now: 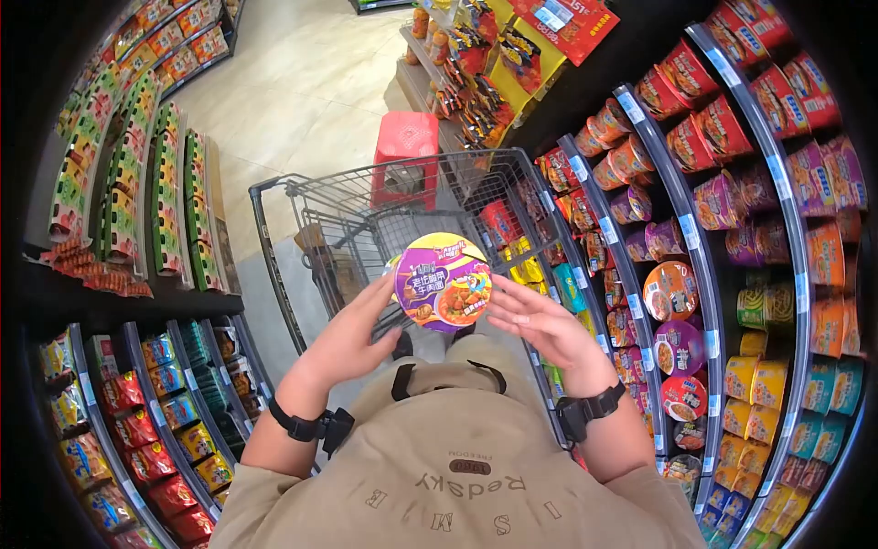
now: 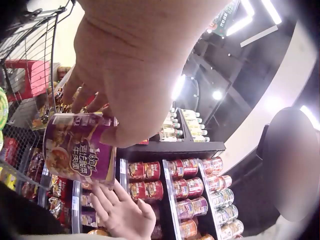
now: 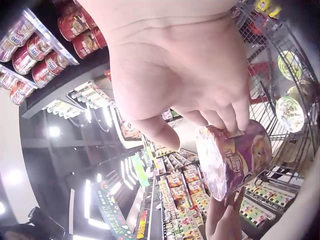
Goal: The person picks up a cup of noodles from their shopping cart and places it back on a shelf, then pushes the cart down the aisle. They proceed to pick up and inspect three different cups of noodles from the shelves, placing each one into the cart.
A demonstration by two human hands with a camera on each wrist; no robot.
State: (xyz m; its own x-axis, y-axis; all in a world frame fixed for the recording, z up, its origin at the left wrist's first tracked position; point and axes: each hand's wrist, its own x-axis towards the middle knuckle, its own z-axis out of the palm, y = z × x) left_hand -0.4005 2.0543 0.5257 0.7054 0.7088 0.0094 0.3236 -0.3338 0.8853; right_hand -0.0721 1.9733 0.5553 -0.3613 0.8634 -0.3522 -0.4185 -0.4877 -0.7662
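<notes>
A purple and yellow instant noodle cup (image 1: 444, 281), its lid facing up in the head view, is held in front of the body above the cart's near end. My left hand (image 1: 352, 334) grips its side; the thumb and fingers lie around the purple wall (image 2: 82, 147) in the left wrist view. On the other side, my right hand (image 1: 547, 328) has its fingers extended, fingertips right at the cup's edge. The right wrist view shows the right palm (image 3: 175, 75) spread over the cup (image 3: 235, 155), with left-hand fingers (image 3: 225, 217) at its far side.
A wire shopping cart (image 1: 366, 197) stands ahead, with green-lidded cups (image 3: 290, 114) at it in the right wrist view. A red stool-like block (image 1: 403, 146) is beyond. Shelves of noodle cups (image 1: 677, 348) line the right, shelves of packets (image 1: 137, 430) the left. Pale floor (image 1: 274, 119) extends ahead.
</notes>
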